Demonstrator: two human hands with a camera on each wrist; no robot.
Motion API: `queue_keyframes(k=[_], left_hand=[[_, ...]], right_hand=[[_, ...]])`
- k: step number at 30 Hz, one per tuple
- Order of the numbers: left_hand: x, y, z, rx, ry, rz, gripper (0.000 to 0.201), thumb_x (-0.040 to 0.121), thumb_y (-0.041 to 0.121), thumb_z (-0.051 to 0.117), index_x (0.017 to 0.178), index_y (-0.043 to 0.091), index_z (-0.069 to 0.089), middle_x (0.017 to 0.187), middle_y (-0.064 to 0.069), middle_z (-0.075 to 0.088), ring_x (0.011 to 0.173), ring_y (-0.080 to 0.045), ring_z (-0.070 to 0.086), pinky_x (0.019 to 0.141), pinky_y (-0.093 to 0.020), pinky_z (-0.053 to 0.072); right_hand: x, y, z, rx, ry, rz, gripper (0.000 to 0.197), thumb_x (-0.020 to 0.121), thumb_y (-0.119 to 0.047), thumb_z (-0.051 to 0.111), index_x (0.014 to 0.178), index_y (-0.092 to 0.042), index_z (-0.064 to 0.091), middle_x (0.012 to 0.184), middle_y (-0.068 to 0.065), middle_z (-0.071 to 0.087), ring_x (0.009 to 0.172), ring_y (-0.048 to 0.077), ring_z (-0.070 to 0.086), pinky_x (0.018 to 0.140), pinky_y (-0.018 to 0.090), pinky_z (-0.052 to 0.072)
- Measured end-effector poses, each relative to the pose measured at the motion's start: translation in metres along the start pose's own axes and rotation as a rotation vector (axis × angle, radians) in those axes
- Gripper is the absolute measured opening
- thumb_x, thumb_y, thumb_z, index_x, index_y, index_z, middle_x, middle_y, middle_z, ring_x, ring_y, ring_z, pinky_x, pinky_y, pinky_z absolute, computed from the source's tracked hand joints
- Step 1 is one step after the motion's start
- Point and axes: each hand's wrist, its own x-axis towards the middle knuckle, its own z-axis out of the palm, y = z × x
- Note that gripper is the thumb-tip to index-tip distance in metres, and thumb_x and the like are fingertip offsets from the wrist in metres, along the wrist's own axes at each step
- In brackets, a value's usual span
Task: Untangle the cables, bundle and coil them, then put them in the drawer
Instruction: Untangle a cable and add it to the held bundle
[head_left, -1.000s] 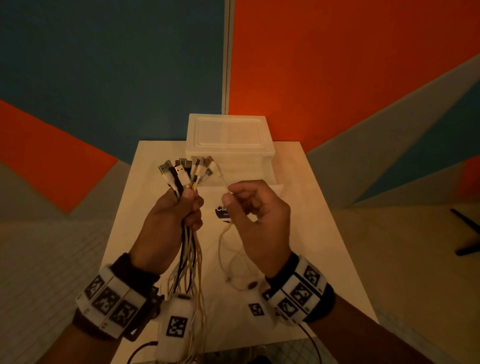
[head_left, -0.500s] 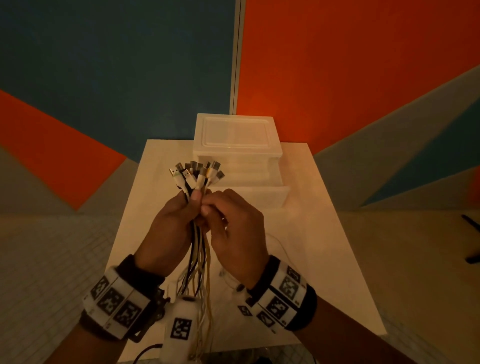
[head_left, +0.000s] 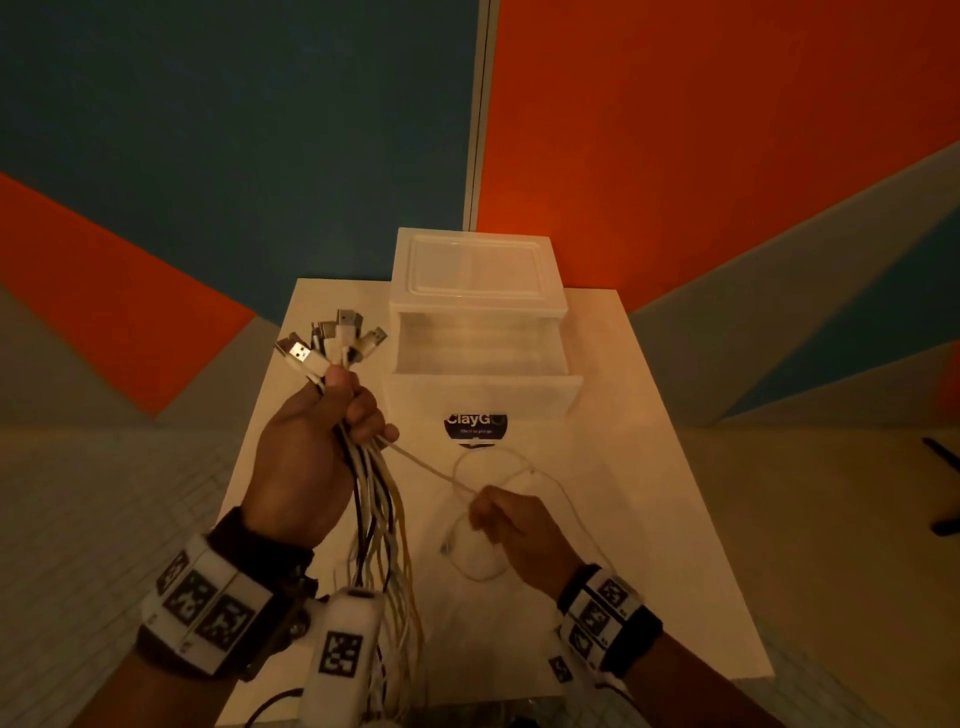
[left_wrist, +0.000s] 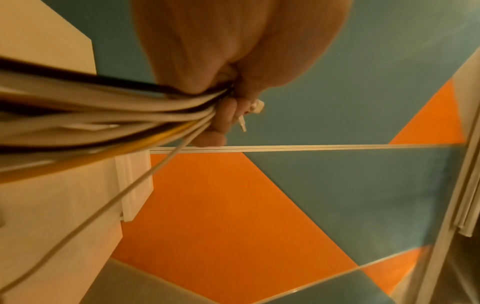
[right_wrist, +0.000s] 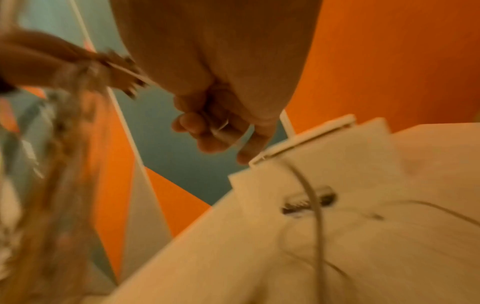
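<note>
1. A bundle of cables is gripped upright in the left hand, fingers clenched round it, plugs fanned above the fist.
2. 1 white cable is drawn sideways from the bundle and pinched by the right hand; its slack is looped on the table.
3. The drawer is seen pulled open behind the hands, on the table.

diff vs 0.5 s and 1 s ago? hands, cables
Right hand left the bundle and pulled down-right toward the person, drawing one white cable out in a pinch; at 1 s it was apart, holding a thin cable. Left hand still grips the bundle, plugs up. Drawer still open.
</note>
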Motion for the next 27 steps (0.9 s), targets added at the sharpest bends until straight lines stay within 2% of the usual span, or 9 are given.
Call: queue_keyframes(k=[2,5,8,11,14,18,20,23,27], left_hand=[[-0.002,0.004,-0.006,-0.017,-0.032,0.01,0.026,0.102,0.03,0.037,0.083,0.015,0.047,0.065,0.005,0.036,0.054,-0.01,0.034,0.062,-0.027,0.044],[-0.006,0.014,-0.011,-0.032,-0.079,0.068,0.027,0.104,0.028,0.034,0.083,0.015,0.045,0.065,0.005,0.033,0.054,-0.009,0.031,0.054,-0.023,0.04],[-0.007,0.019,-0.015,0.03,-0.093,0.092,0.026,0.103,0.027,0.034,0.083,0.015,0.044,0.066,0.005,0.035,0.054,-0.008,0.029,0.052,-0.022,0.034],[-0.007,0.008,-0.008,0.193,-0.084,0.064,0.027,0.104,0.022,0.036,0.08,0.016,0.048,0.068,0.002,0.048,0.053,-0.009,0.032,0.054,-0.025,0.034],[-0.011,-0.005,0.013,0.305,-0.065,0.055,0.027,0.104,0.019,0.036,0.081,0.011,0.048,0.077,-0.006,0.066,0.05,-0.01,0.034,0.053,-0.025,0.038],[-0.011,-0.012,0.027,0.278,-0.082,0.084,0.028,0.102,0.023,0.037,0.095,0.001,0.053,0.081,-0.004,0.071,0.052,-0.011,0.035,0.055,-0.026,0.04],[-0.008,-0.01,0.026,0.254,-0.084,0.087,0.03,0.101,0.024,0.038,0.096,0.0,0.055,0.084,-0.009,0.067,0.053,-0.012,0.037,0.055,-0.025,0.043],[-0.004,-0.004,0.018,0.203,-0.048,0.104,0.025,0.103,0.022,0.037,0.083,0.012,0.048,0.074,-0.003,0.051,0.053,-0.01,0.034,0.056,-0.025,0.039],[-0.001,0.011,0.003,0.189,-0.035,0.157,0.035,0.105,0.018,0.035,0.075,0.02,0.054,0.073,0.0,0.048,0.054,-0.01,0.032,0.055,-0.024,0.039]], right_hand=[[-0.002,0.044,-0.007,-0.073,-0.009,0.154,0.028,0.094,-0.028,0.041,0.07,-0.034,0.052,0.068,-0.007,0.054,0.061,0.006,0.046,0.066,0.035,0.046],[-0.001,0.096,-0.033,-0.158,0.136,0.297,0.032,0.093,-0.042,0.039,0.064,-0.037,0.051,0.067,-0.009,0.056,0.065,0.012,0.052,0.079,0.049,0.052],[0.017,0.078,-0.056,-0.124,0.337,0.236,0.034,0.1,-0.034,0.045,0.067,-0.026,0.049,0.065,-0.007,0.052,0.061,0.008,0.047,0.069,0.039,0.047],[0.038,-0.008,-0.069,-0.201,0.455,-0.04,0.031,0.101,-0.024,0.043,0.07,-0.023,0.041,0.061,-0.007,0.047,0.057,0.005,0.043,0.059,0.03,0.039],[0.037,-0.092,-0.06,-0.367,0.342,-0.267,0.023,0.101,-0.032,0.039,0.079,-0.034,0.042,0.062,-0.012,0.049,0.059,0.009,0.052,0.057,0.029,0.039],[0.026,-0.137,-0.036,-0.525,0.231,-0.354,0.021,0.1,-0.028,0.042,0.089,-0.024,0.059,0.073,-0.008,0.065,0.062,0.012,0.059,0.054,0.024,0.037],[0.02,-0.133,-0.025,-0.49,0.195,-0.376,0.021,0.1,-0.025,0.043,0.086,-0.022,0.059,0.077,-0.005,0.068,0.065,0.016,0.061,0.056,0.025,0.038],[0.012,-0.104,-0.016,-0.396,0.127,-0.333,0.027,0.101,-0.04,0.031,0.083,-0.026,0.045,0.063,-0.006,0.05,0.057,0.012,0.049,0.054,0.03,0.037],[-0.02,-0.039,-0.011,-0.276,0.087,-0.141,0.034,0.096,-0.059,0.024,0.078,-0.035,0.041,0.055,-0.011,0.041,0.051,0.006,0.04,0.053,0.028,0.035]])
